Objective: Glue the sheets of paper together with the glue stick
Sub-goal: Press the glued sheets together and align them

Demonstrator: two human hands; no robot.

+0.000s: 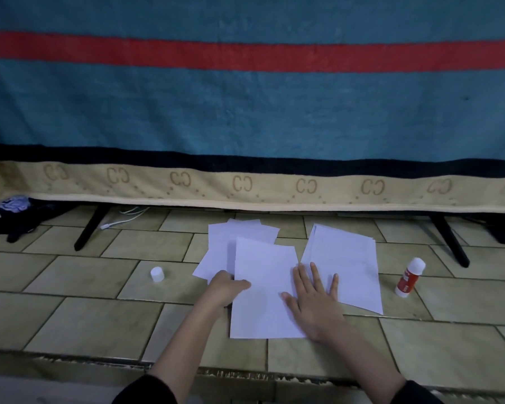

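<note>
Left hand point(226, 288) pinching left edge of front sheet point(264, 290), frame centre, on tiled floor point(85, 275). Right hand point(313, 301) flat, fingers spread, pressing it. Glue stick point(410, 277) lying uncapped at right; cap point(157, 274) at left.

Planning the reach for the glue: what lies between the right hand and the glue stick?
In the head view, the right-hand stack of white sheets lies between the right hand and the glue stick, then a strip of bare floor tile.
</note>
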